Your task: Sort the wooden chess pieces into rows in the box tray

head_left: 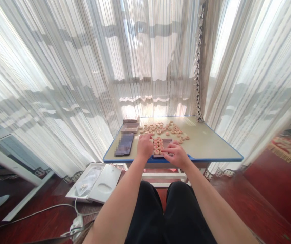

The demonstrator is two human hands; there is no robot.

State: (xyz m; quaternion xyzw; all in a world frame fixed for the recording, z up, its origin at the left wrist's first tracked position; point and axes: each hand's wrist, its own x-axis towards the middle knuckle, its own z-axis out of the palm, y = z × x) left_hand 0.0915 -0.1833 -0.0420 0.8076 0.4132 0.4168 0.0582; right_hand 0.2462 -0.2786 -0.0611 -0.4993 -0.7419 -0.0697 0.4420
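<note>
A shallow box lies near the front edge of the table, with round wooden xiangqi pieces bearing red marks in two columns on its left side. My left hand is against the box's left side, its fingers bent round the far left corner; part of its grip is hidden. From the right, my right hand reaches over the box. Its fingers are stretched and apart, with a fingertip touching a piece in the near part of the right column. Many loose pieces are scattered beyond the box.
A second shallow tray lies at the table's back left. Nearer is a dark phone-like slab. The table has a blue edge. An open white carton and cables are on the floor to the left. Sheer curtains hang behind.
</note>
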